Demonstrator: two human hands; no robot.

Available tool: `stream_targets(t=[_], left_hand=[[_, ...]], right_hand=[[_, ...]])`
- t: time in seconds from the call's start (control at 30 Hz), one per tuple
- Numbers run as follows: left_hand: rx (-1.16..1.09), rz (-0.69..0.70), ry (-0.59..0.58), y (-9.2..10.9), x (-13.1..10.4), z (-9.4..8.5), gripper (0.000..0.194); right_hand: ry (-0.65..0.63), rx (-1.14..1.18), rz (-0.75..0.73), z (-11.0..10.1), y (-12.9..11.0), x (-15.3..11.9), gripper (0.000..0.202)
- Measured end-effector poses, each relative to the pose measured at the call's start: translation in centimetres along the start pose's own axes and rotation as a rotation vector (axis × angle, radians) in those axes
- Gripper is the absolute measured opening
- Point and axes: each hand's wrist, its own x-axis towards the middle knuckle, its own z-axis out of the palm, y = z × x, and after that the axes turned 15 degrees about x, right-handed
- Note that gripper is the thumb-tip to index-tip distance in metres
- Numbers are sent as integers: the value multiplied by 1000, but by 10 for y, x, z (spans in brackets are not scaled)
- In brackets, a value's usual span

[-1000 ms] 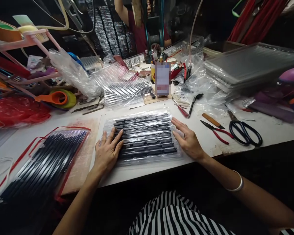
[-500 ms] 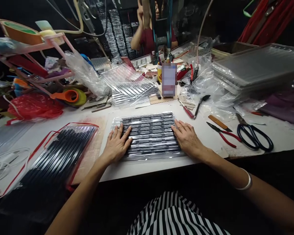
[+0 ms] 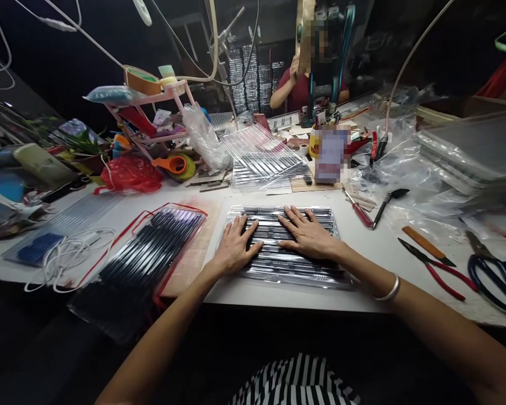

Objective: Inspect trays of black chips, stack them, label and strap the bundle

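In front of me on the white table lies a clear plastic tray (image 3: 287,275) with several dark, slim strips in its rows. My left hand (image 3: 236,244) rests on the tray's left part, its fingers spread over the strips. Flat across the upper middle and right of the tray lies my right hand (image 3: 307,233), fingers apart. Neither hand grips anything. To the left, a red-edged clear case (image 3: 152,242) holds a row of dark, shiny slim pieces and hangs partly over the table's front edge.
Red-handled pliers (image 3: 442,273), scissors (image 3: 493,275) and a red screwdriver (image 3: 360,214) lie at right. Behind the tray are stacked clear trays (image 3: 261,149) and a propped phone (image 3: 332,154). White cable (image 3: 59,259) is coiled at left. A person (image 3: 295,90) sits across the table.
My right hand has moved left from the tray's right edge onto its upper middle. The left hand stays on the left part. The camera view has swung left.
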Motion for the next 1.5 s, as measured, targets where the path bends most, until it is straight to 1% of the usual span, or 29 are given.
stream_targets(t=[0.13, 0.2, 0.27, 0.33, 0.43, 0.5, 0.6, 0.67, 0.87, 0.97, 1.07, 1.2, 1.33, 1.5], left_hand=[[-42, -169, -67, 8, 20, 5, 68], [-19, -213, -76, 14, 31, 5, 67], [5, -197, -67, 18, 38, 5, 66], [17, -176, -59, 20, 41, 4, 66], [13, -169, -74, 20, 40, 3, 63], [-10, -155, -96, 19, 39, 2, 58], [-38, -139, -121, 18, 39, 0, 53], [-35, -141, -108, 20, 40, 0, 53], [13, -89, 72, 33, 52, 0, 48], [9, -83, 125, 36, 56, 0, 44], [8, -119, 161, 36, 59, -3, 40], [41, -208, 163, 37, 72, -7, 32], [56, -266, 141, 39, 88, -8, 33], [34, -299, 129, 39, 92, -6, 33]], right_hand=[[67, 3, 4, 6, -2, -4, 80], [104, 6, 21, 7, -2, -3, 75], [142, 4, 86, 5, 1, 2, 70], [190, 1, 208, -1, 10, 9, 66], [260, -4, 393, -14, 29, 18, 66], [292, -10, 438, -21, 41, 19, 63], [321, -22, 418, -23, 49, 16, 53], [329, -28, 394, -20, 49, 14, 52], [326, -16, 379, -13, 48, 15, 52], [329, 1, 375, -13, 49, 14, 51], [342, 8, 357, -14, 49, 13, 50], [363, 11, 347, -12, 49, 12, 49], [370, 4, 341, -12, 50, 12, 49], [354, 11, 336, -12, 50, 13, 49]])
